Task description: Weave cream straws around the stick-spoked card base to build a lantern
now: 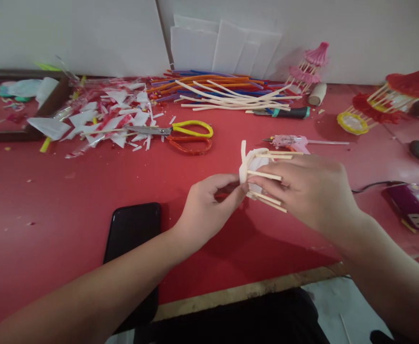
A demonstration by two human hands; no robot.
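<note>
Above the red table, both hands hold a small white round piece (259,165) with several pale wooden sticks standing out of it toward the right. A cream strip (243,160) runs along its left side, one end sticking up. My left hand (209,203) pinches the strip's lower part between thumb and fingers. My right hand (303,191) reaches in among the sticks, its fingertips closed on the piece near my left thumb. The fingers partly hide the inside of the piece.
Scissors (191,136) lie beside paper and plastic scraps (116,112). Behind are cream and coloured pipe cleaners (231,98), a cutter (292,112) and a pink glue gun (290,142). Stick models (381,107) stand right, near a purple power box (412,205). A phone (132,234) lies front left.
</note>
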